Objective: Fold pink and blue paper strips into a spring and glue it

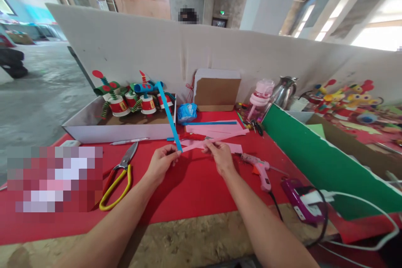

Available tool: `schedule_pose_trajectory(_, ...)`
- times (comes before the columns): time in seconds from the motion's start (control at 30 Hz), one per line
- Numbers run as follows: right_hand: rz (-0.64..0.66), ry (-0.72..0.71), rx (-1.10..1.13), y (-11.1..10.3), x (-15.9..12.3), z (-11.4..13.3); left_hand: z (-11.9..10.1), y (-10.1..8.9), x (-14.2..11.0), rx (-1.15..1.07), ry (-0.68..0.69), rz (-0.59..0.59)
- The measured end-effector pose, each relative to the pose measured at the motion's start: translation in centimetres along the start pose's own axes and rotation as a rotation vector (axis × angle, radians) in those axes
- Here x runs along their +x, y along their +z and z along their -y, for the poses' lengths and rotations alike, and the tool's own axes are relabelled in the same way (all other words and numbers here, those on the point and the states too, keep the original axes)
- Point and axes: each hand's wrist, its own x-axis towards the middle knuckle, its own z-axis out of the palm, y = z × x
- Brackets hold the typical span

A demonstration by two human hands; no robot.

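My left hand [163, 161] pinches the lower end of a blue paper strip [170, 116], which rises up and to the left. At the same fingertips is the end of a pink paper strip [230, 135], so the two strips meet at an angle there. Farther along the pink strip, my right hand [220, 155] has thumb and fingers closed on it. Beneath lie more pink paper pieces [216, 129] and a red-handled tool [193, 136]. A pink glue gun [257, 167] rests just right of my right hand. Yellow-and-red-handled scissors [121, 176] lie left of my left hand.
Paper-cup figures [117, 104] stand in a white box [119, 132] at the back left. A green-sided box [307, 163] borders the right side. Near it lie a purple power block [303, 205] with cables, a pink drink cup [259, 98] and a metal jug [285, 88].
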Motion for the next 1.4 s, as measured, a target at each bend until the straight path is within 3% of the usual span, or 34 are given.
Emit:
schedule_pose_trajectory(0.37,-0.292,-0.305,0.234,-3.1,2.4,2.8,-0.5,-0.7,0.5,-0.020,-0.017,-0.051)
schedule_pose_trajectory(0.67,-0.434,-0.503,0.381,-3.4,1.8,4.8,-0.9,-1.0,0.6,-0.106,-0.022,-0.033)
schedule_pose_trajectory(0.73,-0.376,-0.446,0.449,-2.9,1.5,4.5,-1.2,-1.0,0.5,-0.206,-0.040,-0.040)
schedule_pose_trajectory(0.8,-0.259,-0.284,0.477,-1.9,1.0,3.5,-1.4,-1.0,0.4,-0.318,-0.066,-0.026)
schedule_pose_trajectory(0.93,0.096,0.141,0.262,0.9,-0.8,0.1,-1.4,-0.4,-0.1,-0.391,-0.109,0.049)
schedule_pose_trajectory(1.0,0.243,0.251,0.208,2.0,-1.8,-1.2,-1.3,0.1,-0.4,-0.352,-0.128,0.098)
schedule_pose_trajectory(1.17,0.325,0.235,0.227,2.7,-3.1,-1.6,-1.1,1.0,-1.0,-0.211,-0.142,0.182)
schedule_pose_trajectory(1.4,0.325,0.232,0.225,2.5,-3.1,-1.2,-1.0,1.2,-1.1,-0.140,-0.145,0.128)
